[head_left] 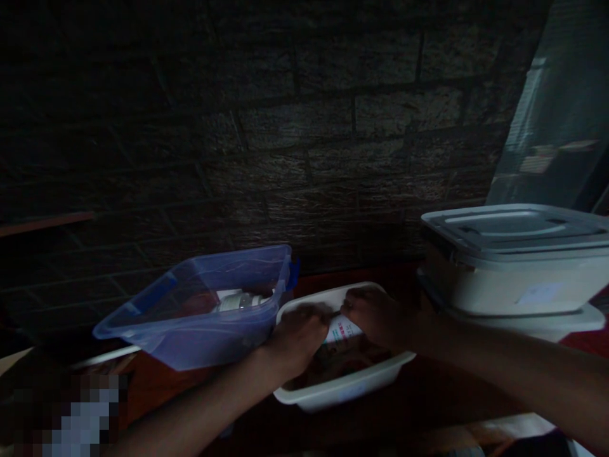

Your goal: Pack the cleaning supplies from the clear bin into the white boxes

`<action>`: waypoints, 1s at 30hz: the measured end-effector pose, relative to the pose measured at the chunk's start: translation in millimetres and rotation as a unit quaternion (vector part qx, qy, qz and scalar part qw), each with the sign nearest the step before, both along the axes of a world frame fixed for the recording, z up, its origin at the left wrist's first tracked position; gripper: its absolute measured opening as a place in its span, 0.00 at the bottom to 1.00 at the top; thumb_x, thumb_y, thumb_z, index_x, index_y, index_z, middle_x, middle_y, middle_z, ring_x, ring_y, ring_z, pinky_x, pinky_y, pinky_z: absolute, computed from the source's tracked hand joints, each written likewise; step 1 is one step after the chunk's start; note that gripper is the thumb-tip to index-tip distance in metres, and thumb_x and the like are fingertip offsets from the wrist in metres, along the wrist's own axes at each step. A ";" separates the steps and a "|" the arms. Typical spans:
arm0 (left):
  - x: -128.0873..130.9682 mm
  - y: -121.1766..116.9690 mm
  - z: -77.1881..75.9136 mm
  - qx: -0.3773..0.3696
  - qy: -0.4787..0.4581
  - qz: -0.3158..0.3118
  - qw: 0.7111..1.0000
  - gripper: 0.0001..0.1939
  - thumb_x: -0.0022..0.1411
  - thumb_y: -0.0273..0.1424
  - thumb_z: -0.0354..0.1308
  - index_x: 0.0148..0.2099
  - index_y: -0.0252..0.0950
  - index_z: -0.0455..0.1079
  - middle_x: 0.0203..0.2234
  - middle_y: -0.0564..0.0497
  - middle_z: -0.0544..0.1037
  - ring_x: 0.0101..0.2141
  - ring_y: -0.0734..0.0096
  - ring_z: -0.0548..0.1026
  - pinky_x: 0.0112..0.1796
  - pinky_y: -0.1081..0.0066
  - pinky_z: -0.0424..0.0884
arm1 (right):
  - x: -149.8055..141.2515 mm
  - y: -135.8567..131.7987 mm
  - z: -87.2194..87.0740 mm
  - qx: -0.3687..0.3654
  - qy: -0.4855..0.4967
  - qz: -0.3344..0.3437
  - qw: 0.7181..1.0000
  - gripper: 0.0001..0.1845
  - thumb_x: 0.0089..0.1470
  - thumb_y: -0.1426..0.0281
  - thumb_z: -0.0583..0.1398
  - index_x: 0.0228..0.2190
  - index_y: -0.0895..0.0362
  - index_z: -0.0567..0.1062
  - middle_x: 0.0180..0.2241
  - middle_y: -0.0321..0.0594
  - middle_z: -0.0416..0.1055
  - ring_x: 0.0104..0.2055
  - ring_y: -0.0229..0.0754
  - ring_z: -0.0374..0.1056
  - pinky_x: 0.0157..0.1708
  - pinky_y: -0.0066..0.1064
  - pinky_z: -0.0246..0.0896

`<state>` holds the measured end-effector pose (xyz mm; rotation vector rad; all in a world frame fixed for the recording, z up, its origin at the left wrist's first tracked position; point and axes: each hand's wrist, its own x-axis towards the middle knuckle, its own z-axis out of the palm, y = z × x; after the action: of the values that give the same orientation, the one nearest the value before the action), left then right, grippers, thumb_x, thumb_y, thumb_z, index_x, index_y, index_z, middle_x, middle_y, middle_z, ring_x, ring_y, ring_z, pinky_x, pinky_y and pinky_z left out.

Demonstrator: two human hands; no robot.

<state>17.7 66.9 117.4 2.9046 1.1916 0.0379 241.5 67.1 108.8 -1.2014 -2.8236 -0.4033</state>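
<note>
Both my hands are inside a white plastic tub (333,387), over its contents. My left hand (302,336) is closed, knuckles up, at the left side of an item with a white label (343,333) printed in red and green. My right hand (373,314) is closed at the label's upper right, its fingertips near the left hand's. Both seem to grip this labelled item by its upper edge. Its kind is unclear in the dim light, and my hands cover part of it. Dark reddish-brown contents (328,365) show under it in the tub.
Left of the tub stands a translucent blue bin (204,343) with a whitish, bottle-like object (240,301) inside. On the right is a lidded white storage box (504,285). A dark brick wall (314,127) rises behind the reddish-brown tabletop (157,387).
</note>
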 end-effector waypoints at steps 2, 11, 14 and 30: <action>-3.5 -0.6 0.1 -0.005 -0.007 -0.012 1.000 0.28 0.57 0.21 0.59 0.60 0.36 0.71 0.52 0.38 0.79 0.56 0.48 0.74 0.55 0.55 0.70 | 1.2 0.2 0.3 -0.006 -0.002 0.003 1.000 0.11 0.56 0.73 0.62 0.42 0.61 0.78 0.41 0.50 0.75 0.47 0.54 0.73 0.50 0.43 0.67; -6.9 -8.0 2.0 -0.044 -0.040 -0.015 0.998 0.28 0.56 0.18 0.54 0.59 0.37 0.72 0.56 0.38 0.77 0.59 0.47 0.71 0.58 0.52 0.67 | -6.0 3.4 6.1 -0.043 -0.017 -0.019 0.999 0.11 0.53 0.72 0.65 0.39 0.63 0.80 0.38 0.52 0.78 0.41 0.56 0.75 0.41 0.41 0.68; -5.5 -5.6 0.8 -0.049 -0.027 -0.009 0.998 0.29 0.56 0.18 0.54 0.60 0.35 0.71 0.56 0.38 0.76 0.59 0.47 0.71 0.58 0.52 0.68 | -7.6 6.9 6.1 -0.063 -0.021 -0.028 0.997 0.11 0.50 0.71 0.68 0.37 0.63 0.81 0.36 0.52 0.79 0.38 0.56 0.76 0.39 0.40 0.68; -16.6 -7.5 1.7 -0.040 -0.019 0.000 0.999 0.26 0.57 0.20 0.56 0.59 0.33 0.69 0.58 0.37 0.73 0.60 0.46 0.68 0.61 0.50 0.64 | 7.0 -7.1 15.0 -0.077 0.054 -0.008 0.996 0.13 0.54 0.70 0.67 0.41 0.62 0.80 0.44 0.54 0.76 0.51 0.57 0.70 0.53 0.43 0.64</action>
<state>1.2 59.4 119.1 2.8217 1.1607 0.0449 248.5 60.0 123.9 -1.2321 -2.7969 -0.1187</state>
